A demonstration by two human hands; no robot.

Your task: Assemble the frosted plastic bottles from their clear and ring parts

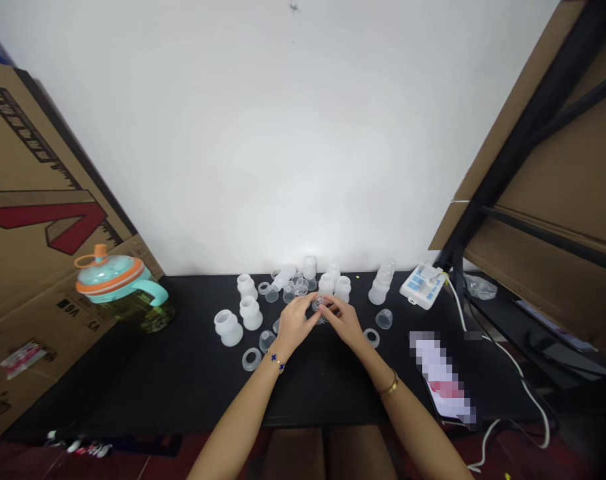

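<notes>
Between my fingertips is a clear round bottle piece (318, 304), partly hidden by the fingers. My left hand (297, 321) is closed on its left side, and my right hand (345, 323) pinches it from the right. Just beyond my hands stand small frosted white bottles (342, 289). A clear dome cap (267, 341) and a translucent ring (251, 359) lie left of my left wrist. To the right of my right hand are another clear cap (383, 319) and a ring (371, 338). Several loose clear parts (301, 287) cluster behind my left hand.
More frosted bottles (228, 328) stand at the left. An assembled bottle (381, 283) is at the back right, near a white case (425, 286) and a white cable (523, 380). A phone (440, 377) lies right; a large turquoise-lidded jug (133, 297) stands left on the black table (193, 387).
</notes>
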